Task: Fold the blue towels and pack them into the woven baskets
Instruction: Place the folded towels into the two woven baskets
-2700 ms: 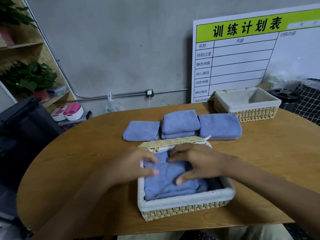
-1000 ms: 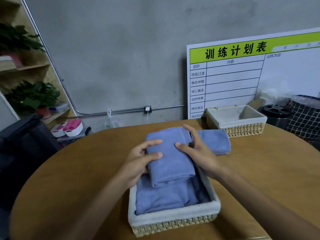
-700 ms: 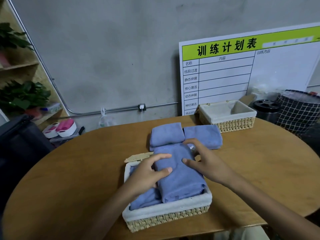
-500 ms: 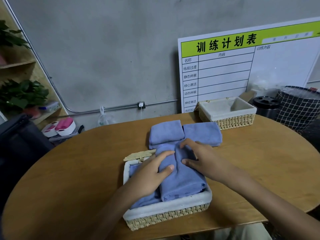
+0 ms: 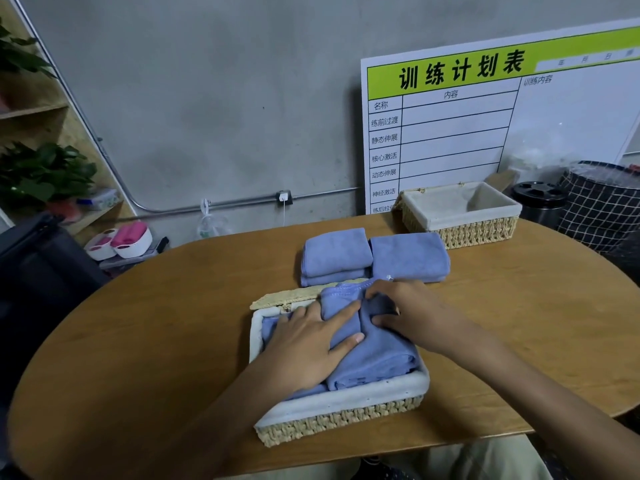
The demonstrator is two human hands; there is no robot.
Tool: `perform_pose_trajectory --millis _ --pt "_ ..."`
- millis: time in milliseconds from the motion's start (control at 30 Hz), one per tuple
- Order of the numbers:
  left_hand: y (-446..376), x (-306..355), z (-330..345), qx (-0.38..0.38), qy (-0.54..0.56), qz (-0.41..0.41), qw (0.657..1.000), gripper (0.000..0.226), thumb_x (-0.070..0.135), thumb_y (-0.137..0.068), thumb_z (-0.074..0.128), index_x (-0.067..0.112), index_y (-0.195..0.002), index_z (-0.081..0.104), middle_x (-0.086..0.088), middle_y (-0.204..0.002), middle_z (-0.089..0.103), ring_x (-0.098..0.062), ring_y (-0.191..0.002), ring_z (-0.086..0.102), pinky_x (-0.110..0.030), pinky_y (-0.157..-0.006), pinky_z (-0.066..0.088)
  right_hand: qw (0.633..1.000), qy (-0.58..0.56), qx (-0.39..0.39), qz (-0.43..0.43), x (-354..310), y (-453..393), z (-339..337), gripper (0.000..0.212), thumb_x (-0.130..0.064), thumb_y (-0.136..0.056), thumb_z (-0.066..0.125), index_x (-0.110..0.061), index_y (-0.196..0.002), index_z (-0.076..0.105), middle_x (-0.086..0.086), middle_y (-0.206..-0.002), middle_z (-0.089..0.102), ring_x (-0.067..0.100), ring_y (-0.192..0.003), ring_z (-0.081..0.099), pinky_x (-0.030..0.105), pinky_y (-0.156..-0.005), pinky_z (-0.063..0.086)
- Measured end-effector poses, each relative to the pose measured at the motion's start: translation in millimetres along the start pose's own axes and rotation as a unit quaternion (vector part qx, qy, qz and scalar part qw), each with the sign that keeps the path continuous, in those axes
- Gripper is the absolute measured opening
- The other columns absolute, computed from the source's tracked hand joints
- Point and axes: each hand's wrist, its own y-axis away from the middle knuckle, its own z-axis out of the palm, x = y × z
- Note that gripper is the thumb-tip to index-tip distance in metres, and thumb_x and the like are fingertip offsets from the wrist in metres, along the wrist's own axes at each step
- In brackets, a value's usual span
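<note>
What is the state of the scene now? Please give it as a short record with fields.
near basket: woven, white-lined, holds folded blue towels
top towel: folded, lying on the right side of the basket
left hand: flat on the towels, fingers straight
right hand: fingers curled, tucking the top towel's far end
towels waiting: a stack of two and a folded pile behind the basket
far basket: empty, at the table's back
table: round, wooden
</note>
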Motion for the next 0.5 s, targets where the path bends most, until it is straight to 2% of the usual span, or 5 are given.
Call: perform_pose_trajectory --millis 67,200,367,433,500 --pt "0 0 1 -0.007 0.006 0.001 1.0 0.065 0.074 -0.092 0.009 0.056 -0.152 -0.008 -0.01 -0.151 0.034 -0.031 -0.139 0.032 -0.048 -0.109 0.03 1.0 -0.008 0.009 -0.007 1 -1 1 0.036 -0.019 -0.086 0.074 -0.019 -0.12 0.063 -0.011 -0.1 0.059 -0.004 -0.076 0.046 0.011 -0.065 0.035" --pt "-1 -5 4 0.001 0.02 0.005 1.0 0.064 0.073 -0.093 0.013 0.057 -0.152 -0.005 -0.008 -0.144 0.04 -0.029 -0.136 0.036 -0.047 -0.108 0.031 1.0 0.014 0.009 -0.011 0 0 2 0.038 -0.025 -0.087 0.072 -0.024 -0.123 0.061 -0.005 -0.115 0.063 0.008 -0.09 0.054 0.015 -0.066 0.035" --pt "2 -21 -5 0.109 0.071 0.049 0.99 0.068 0.08 -0.089 0.021 0.055 -0.152 0.019 0.008 -0.104 0.032 -0.013 -0.103 0.037 -0.033 -0.09 0.039 0.999 0.039 0.01 0.002 1 9 -6 0.045 -0.039 -0.088 0.071 -0.028 -0.129 0.058 -0.004 -0.112 0.044 0.009 -0.082 0.051 0.021 -0.067 0.041" --pt "4 -29 -6 0.191 0.026 0.092 0.977 0.068 0.077 -0.091 0.029 0.046 -0.152 0.033 0.009 -0.113 0.035 -0.012 -0.107 0.036 -0.033 -0.093 0.038 0.998 0.051 0.024 -0.039 6 14 -8 0.049 -0.048 -0.086 0.069 -0.025 -0.129 0.06 -0.004 -0.12 0.042 0.008 -0.087 0.05 0.014 -0.07 0.038" --pt "5 -33 -5 0.181 0.033 0.146 0.972 0.068 0.073 -0.095 0.033 0.039 -0.154 0.033 0.009 -0.147 0.032 -0.012 -0.139 0.027 -0.034 -0.115 0.024 0.994 0.077 0.01 -0.077 10 16 -7 0.058 -0.063 -0.087 0.055 -0.023 -0.128 0.063 -0.005 -0.13 0.046 0.017 -0.106 0.052 0.027 -0.086 0.046"
